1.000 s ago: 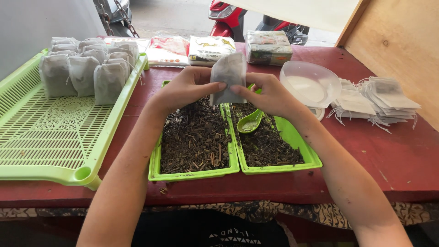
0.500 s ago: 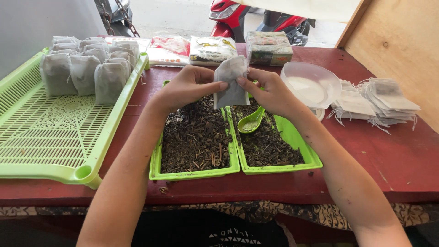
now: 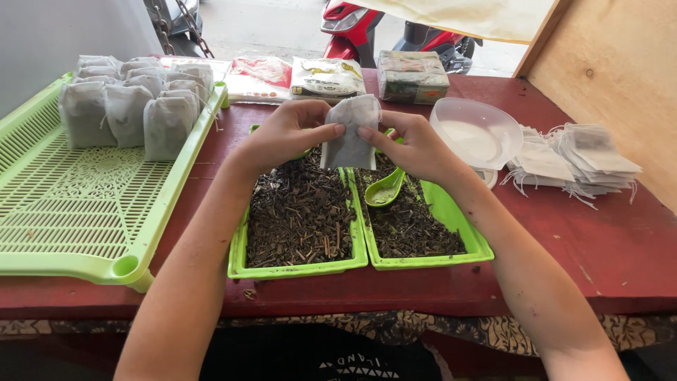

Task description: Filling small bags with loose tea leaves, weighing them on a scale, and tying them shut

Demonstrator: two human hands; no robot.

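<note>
Both hands on one white filter bag point(image 3: 350, 132), held upright above the two green trays of dried herb. Left hand point(image 3: 282, 137) pinches its left edge, right hand point(image 3: 412, 144) its right edge, thumbs meeting near the middle. Left herb tray point(image 3: 300, 268) and right herb tray point(image 3: 451, 257) sit side by side at the worktop point(image 3: 606, 268) front edge, centre. Green spoon point(image 3: 384, 190) lies in the right tray. Large green slotted tray point(image 3: 70, 212) at the left edge, filled bags point(image 3: 134, 106) at its far end. Clear plastic bowl point(image 3: 476, 130) and stack of empty bags point(image 3: 578, 159) toward the right edge.
</note>
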